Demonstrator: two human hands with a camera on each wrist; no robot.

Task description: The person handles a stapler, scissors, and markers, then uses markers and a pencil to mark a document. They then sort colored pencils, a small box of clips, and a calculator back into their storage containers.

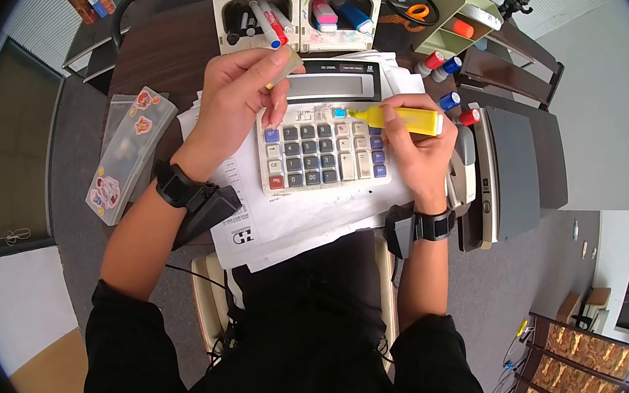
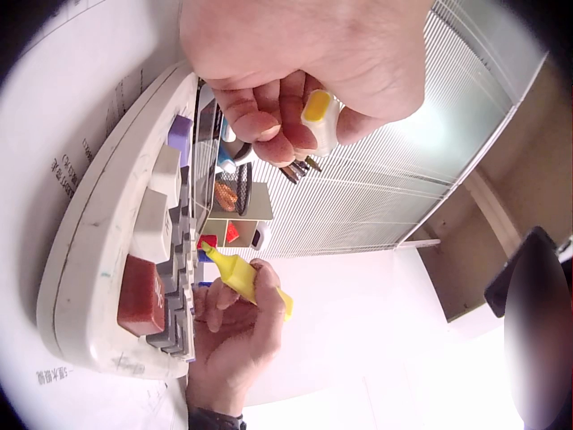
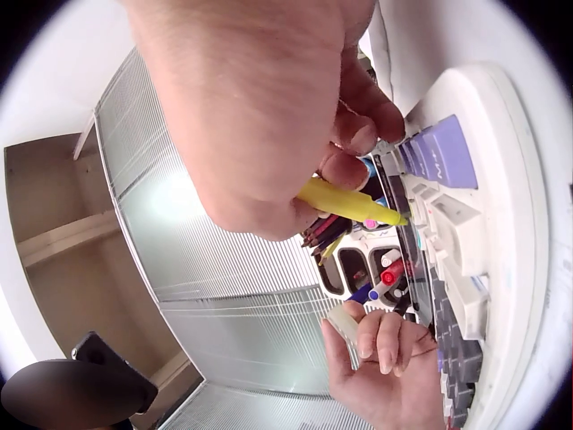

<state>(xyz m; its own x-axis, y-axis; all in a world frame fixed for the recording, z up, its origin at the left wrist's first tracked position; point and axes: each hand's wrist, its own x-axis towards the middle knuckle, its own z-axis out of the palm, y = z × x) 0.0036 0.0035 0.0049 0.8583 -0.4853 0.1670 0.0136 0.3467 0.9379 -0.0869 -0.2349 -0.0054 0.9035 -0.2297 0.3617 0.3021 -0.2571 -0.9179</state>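
Observation:
My right hand grips a yellow highlighter whose uncapped green-yellow tip points left, right at a small bright blue patch on the calculator. That calculator lies on printed papers, its screen toward the pen organizer; dark, white, purple and red keys show. In my left hand, thumb and fingers pinch a small whitish cap with a yellow end, held above the calculator's upper left corner. Seen from the right wrist, the highlighter slants down to the calculator's top edge.
White pen organizers with markers and pencils stand behind the calculator. A clear stickered pencil case lies at the left. Several red and blue capped bottles and a grey device are at the right; papers reach the front edge.

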